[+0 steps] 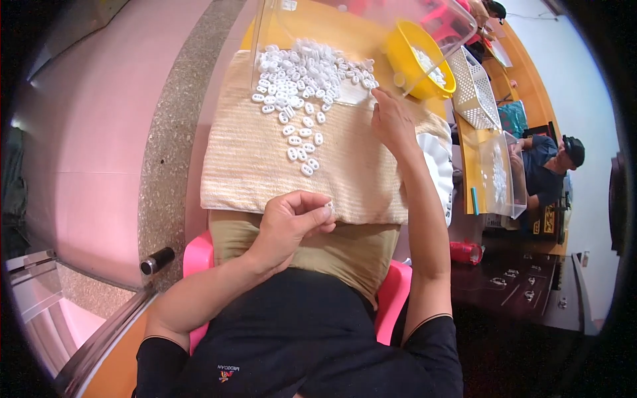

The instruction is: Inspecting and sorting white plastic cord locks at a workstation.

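Note:
Close to my lap, my left hand (297, 219) is closed, pinching a small white plastic piece (330, 206) between thumb and fingertips. My right hand (395, 123) reaches forward to the far right of the towel (361, 162), index finger stretched out and thumb apart from it. Its fingertip is at the edge of a group of small white parts (358, 71), and I see nothing held in it. Left of that group lies a heap of white oval plastic pieces with two holes (302, 69). Several loose ovals (304, 132) trail from the heap toward me.
A clear plastic box (458, 20) stands beyond the heap, next to a yellow basin (403, 56) with white pieces inside. On the right are a white perforated basket (474, 89) and another clear bin (499, 172), with a person (547, 162) seated beside it. Pink chair arms (396, 298) flank me.

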`<state>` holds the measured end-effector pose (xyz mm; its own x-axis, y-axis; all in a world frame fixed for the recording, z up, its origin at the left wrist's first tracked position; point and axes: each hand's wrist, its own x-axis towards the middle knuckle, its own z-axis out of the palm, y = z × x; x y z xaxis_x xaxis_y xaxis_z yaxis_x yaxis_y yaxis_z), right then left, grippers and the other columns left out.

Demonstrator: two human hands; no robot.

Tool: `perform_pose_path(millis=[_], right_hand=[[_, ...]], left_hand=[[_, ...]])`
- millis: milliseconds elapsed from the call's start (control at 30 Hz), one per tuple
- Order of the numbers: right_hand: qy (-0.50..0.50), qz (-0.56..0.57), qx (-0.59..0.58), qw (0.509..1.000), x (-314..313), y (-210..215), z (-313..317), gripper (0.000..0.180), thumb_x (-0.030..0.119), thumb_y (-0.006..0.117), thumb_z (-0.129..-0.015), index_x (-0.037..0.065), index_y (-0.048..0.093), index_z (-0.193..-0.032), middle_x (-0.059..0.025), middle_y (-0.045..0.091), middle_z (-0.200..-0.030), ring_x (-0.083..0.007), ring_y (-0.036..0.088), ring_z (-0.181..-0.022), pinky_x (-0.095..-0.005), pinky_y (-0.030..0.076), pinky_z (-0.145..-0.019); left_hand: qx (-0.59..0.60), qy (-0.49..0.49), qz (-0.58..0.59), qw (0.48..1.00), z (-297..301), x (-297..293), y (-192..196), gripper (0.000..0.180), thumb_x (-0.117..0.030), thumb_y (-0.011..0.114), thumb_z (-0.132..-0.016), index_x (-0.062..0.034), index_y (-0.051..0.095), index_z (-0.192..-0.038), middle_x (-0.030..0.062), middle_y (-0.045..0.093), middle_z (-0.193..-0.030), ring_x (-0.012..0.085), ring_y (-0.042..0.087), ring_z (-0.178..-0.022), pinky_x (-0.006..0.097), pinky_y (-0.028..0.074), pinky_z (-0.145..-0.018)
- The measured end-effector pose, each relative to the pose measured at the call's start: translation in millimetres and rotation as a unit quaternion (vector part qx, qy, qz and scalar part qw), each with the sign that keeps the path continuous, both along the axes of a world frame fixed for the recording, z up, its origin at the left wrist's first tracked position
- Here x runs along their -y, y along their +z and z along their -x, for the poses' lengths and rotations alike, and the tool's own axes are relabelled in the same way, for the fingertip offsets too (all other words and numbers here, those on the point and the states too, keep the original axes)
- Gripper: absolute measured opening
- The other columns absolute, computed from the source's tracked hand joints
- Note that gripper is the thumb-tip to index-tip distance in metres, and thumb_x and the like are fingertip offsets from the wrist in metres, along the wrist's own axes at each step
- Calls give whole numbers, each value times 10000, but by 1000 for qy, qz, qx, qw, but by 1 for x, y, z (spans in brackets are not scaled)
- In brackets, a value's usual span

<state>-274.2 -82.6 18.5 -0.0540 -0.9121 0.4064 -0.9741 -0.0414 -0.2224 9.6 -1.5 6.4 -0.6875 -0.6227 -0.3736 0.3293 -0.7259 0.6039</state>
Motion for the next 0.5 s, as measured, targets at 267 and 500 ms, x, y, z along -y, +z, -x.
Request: perform_pose_path(millis=[267, 500], right_hand=[[-42, -158, -119, 979, 6, 6, -26, 303, 44, 469, -837, 45, 600, -1109, -110, 596, -1198, -345, 603, -989, -429, 481, -842], [47, -52, -60, 996, -19, 5, -29, 213, 44, 550, -803, 67, 628, -1000, -101, 635, -1062, -327, 629, -882, -409, 494, -771]], left_hand=[[-3, -9, -45, 999, -5, 3, 7, 155, -30, 650, -869, 8, 616, -1016, 85, 665, -883, 144, 661, -792, 288, 574, -756], [-16, -15, -67, 998, -5, 5, 10, 134, -20, 645, -869, 8, 614, -996, 81, 654, -880, 148, 657, -793, 295, 573, -765]])
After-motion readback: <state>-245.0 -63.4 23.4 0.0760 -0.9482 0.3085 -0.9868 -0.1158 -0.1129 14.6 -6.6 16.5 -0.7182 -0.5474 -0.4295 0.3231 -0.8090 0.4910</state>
